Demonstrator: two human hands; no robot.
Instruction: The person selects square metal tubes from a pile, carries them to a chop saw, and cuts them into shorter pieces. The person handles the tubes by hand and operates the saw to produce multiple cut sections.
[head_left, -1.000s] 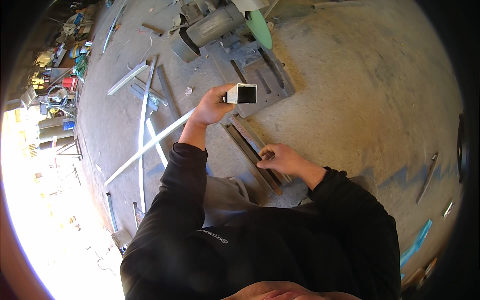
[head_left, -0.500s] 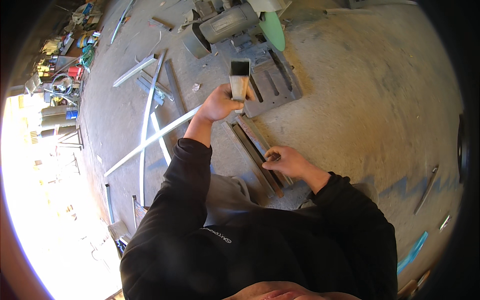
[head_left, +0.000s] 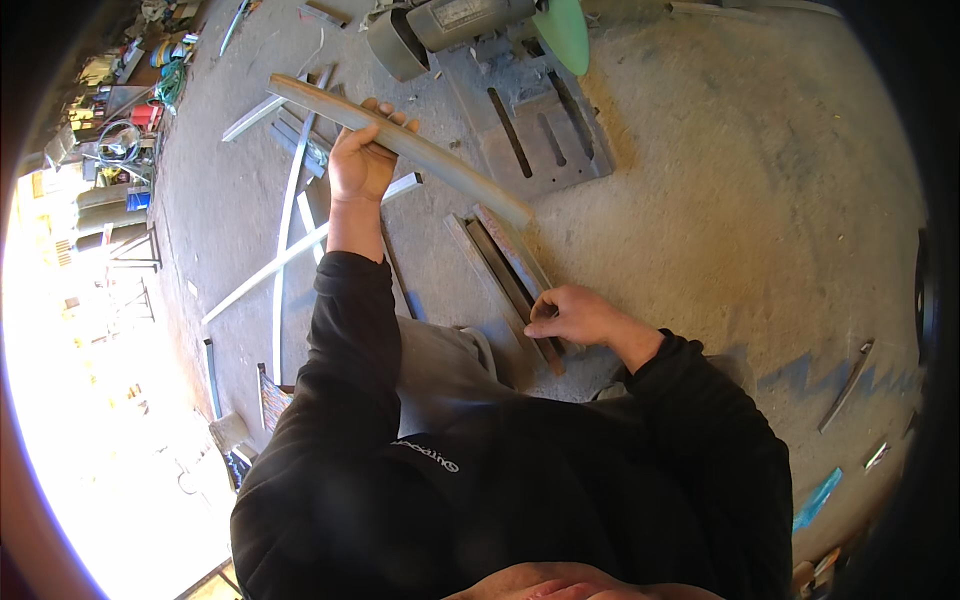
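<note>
My left hand (head_left: pixel 362 165) is wrapped round a grey square metal tube (head_left: pixel 460 175), raised and slanting from upper left to lower right above the floor. Below its lower end, several short steel bars (head_left: pixel 515 247) lie side by side on the concrete, some with rusty faces. My right hand (head_left: pixel 580 318) is over their near end, thumb and fingertips pressed together. Whatever those fingers may pinch is hidden.
Ahead stands a machine with a slotted metal base (head_left: pixel 540 135), a grey motor (head_left: pixel 465 22) and a green disc-shaped part (head_left: pixel 563 38). Long metal tubes (head_left: pixel 290 252) lie crossed on the floor at left. Cluttered gear lines the far left; a blue strip (head_left: pixel 820 498) lies at lower right.
The tube in my left hand has swung from end-on to lengthwise, and that hand has moved left. My right hand has stayed by the bars, fingers still closed.
</note>
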